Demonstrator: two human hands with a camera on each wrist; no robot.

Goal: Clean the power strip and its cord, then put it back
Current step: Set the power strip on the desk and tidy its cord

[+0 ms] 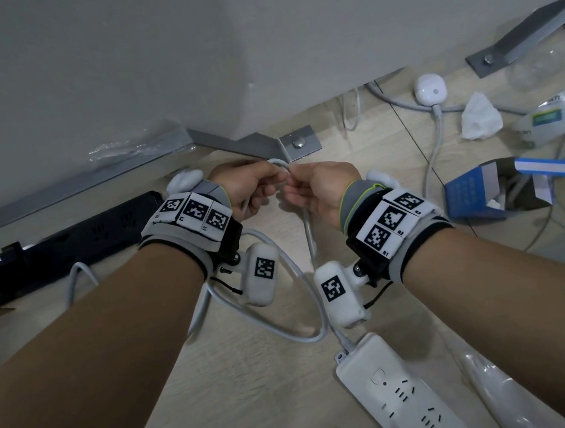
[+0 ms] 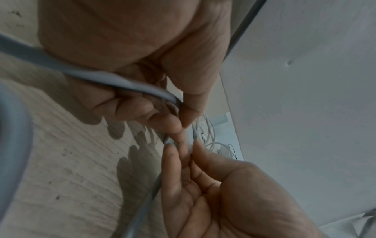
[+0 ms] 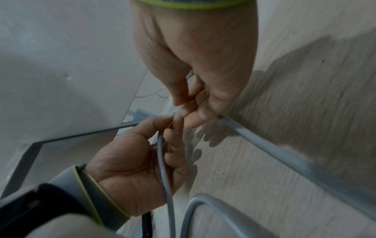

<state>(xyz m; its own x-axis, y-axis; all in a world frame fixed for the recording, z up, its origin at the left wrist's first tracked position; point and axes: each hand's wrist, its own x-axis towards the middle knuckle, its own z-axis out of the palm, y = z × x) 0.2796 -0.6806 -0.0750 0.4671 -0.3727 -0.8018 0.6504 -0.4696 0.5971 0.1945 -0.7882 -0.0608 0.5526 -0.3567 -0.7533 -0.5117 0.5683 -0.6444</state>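
Observation:
The white power strip (image 1: pixel 400 393) lies on the wood floor at the lower right. Its pale cord (image 1: pixel 309 235) loops over the floor and rises to both hands, which meet near the desk foot. My left hand (image 1: pixel 255 188) grips the cord (image 2: pixel 101 77) between thumb and curled fingers (image 2: pixel 162 119). My right hand (image 1: pixel 321 190) pinches the same cord (image 3: pixel 162 161) just beside the left hand (image 3: pixel 162 127), fingertip to fingertip. A small whitish patch shows between the right hand's (image 2: pixel 183 153) fingertips; what it is stays unclear.
A black power strip (image 1: pixel 60 245) lies along the wall at left. A grey metal desk foot (image 1: pixel 257 145) stands just beyond the hands. At right are a white plug adapter (image 1: pixel 430 87), a crumpled tissue (image 1: pixel 479 117), a wipes packet (image 1: pixel 558 117) and a blue box (image 1: pixel 481 193).

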